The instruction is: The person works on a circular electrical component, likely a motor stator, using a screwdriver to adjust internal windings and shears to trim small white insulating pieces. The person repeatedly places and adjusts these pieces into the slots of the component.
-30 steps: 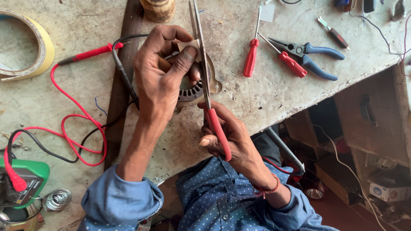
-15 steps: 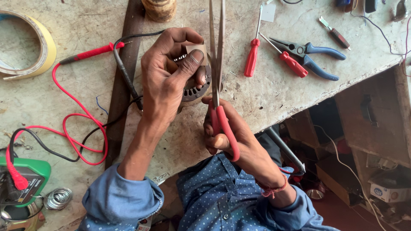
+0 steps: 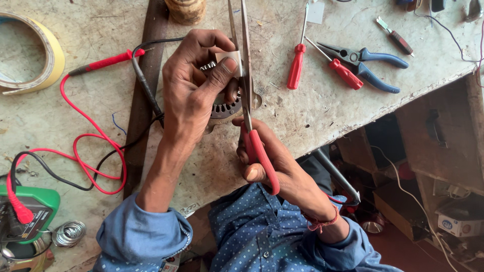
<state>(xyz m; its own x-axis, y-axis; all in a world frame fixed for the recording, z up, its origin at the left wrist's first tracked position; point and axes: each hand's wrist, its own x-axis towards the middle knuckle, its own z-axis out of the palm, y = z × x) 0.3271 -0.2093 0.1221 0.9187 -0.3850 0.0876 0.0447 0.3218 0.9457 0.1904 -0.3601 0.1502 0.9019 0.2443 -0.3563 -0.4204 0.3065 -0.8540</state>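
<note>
Near the front edge of the bench [image 3: 312, 121], two hands work close together. The left hand [image 3: 194, 85] is closed around a small white piece [image 3: 231, 59], pinching it between thumb and fingers. Under this hand lies a round metal part with slots [image 3: 227, 107], resting on the bench. The right hand [image 3: 267, 161] is closed around the red handles of the scissors [image 3: 248, 100]. The long blades point up toward the far edge and are a little apart, just beside the white piece. I cannot tell if they touch it. At the left edge lie a roll of yellow tape [image 3: 48, 55] and red wires [image 3: 85, 151]. Toward the right edge lie a red screwdriver [image 3: 296, 64] and blue pliers [image 3: 370, 65].
</note>
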